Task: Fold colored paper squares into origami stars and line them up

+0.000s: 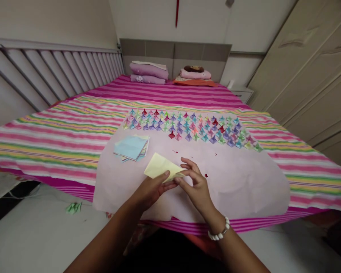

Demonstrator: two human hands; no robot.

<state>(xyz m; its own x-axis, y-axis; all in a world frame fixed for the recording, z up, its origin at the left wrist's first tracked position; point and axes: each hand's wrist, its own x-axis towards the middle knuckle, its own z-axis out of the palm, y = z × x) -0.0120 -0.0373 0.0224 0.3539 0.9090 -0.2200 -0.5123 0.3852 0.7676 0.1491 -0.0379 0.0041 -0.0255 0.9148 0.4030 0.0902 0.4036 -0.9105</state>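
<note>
A pale yellow sheet of paper (159,166) is held folded over a large white sheet (238,182) spread on the bed. My left hand (152,189) pinches its near edge with the thumb on top. My right hand (194,182) pinches the sheet's right corner with fingers curled; a white bead bracelet is on that wrist. A small stack of coloured paper squares (131,148), light blue on top, lies just left of my hands. Beyond them, several rows of small folded paper pieces (190,127) in many colours stand on the white sheet.
The bed carries a pink, green and yellow striped cover (59,132). Folded bedding and pillows (149,72) lie at the headboard. A slatted rail (45,72) runs along the left, wardrobe doors (309,76) stand at the right. A green folded paper piece (74,207) lies on the floor.
</note>
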